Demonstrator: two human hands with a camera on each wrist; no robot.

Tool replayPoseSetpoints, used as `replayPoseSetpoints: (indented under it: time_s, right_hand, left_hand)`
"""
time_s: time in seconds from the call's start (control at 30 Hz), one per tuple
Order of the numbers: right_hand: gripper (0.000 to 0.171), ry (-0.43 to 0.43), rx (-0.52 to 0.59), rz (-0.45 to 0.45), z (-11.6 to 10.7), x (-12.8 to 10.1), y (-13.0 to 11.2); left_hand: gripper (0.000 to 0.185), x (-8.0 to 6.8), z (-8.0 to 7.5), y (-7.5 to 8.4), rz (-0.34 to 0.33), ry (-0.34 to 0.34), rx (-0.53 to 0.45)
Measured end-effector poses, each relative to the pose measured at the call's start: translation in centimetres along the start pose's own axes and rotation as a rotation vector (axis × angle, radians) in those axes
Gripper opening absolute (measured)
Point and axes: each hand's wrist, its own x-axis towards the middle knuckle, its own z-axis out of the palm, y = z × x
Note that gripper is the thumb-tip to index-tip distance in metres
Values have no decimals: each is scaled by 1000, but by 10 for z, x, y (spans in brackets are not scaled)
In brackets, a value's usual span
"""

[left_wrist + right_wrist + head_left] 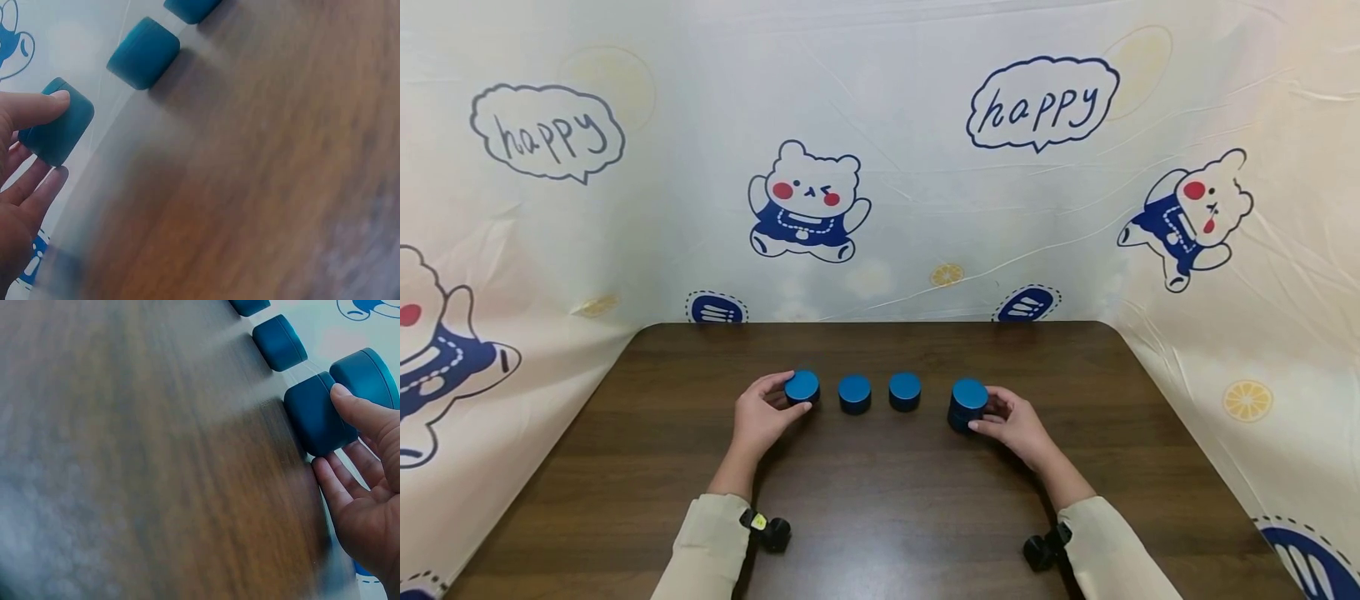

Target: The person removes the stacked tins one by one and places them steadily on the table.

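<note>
Blue round tins with flat tops stand in a row across the table. At the row's left end my left hand (766,417) pinches a tin (802,387) between thumb and fingers; the left wrist view shows the thumb (47,107) across its near side. Two more tins (854,394) (905,392) stand singly in the middle, untouched. At the right end one tin (367,375) sits on top of another (315,415). My right hand (1011,421) grips this stack low down, with the thumb (356,406) on the lower tin.
The dark brown wooden table (880,500) has its far edge just behind the row. A pale curtain (917,208) with printed bears hangs behind and at both sides. Small black wrist cameras (775,535) (1039,552) stick out from both sleeves.
</note>
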Motion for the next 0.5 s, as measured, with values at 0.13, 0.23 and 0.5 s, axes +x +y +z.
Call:
replayPoseSetpoints:
  time_s: [0.13, 0.23, 0.5]
  right_hand:
    - [55, 1, 0, 1, 0, 0, 1]
    - [55, 1, -5, -1, 0, 0, 1]
    - [56, -2, -1, 9, -1, 1, 1]
  left_hand:
    - [59, 2, 0, -5, -20, -15, 8]
    - [59, 2, 0, -8, -33, -22, 14]
    - [58, 4, 2, -11, -25, -31, 51]
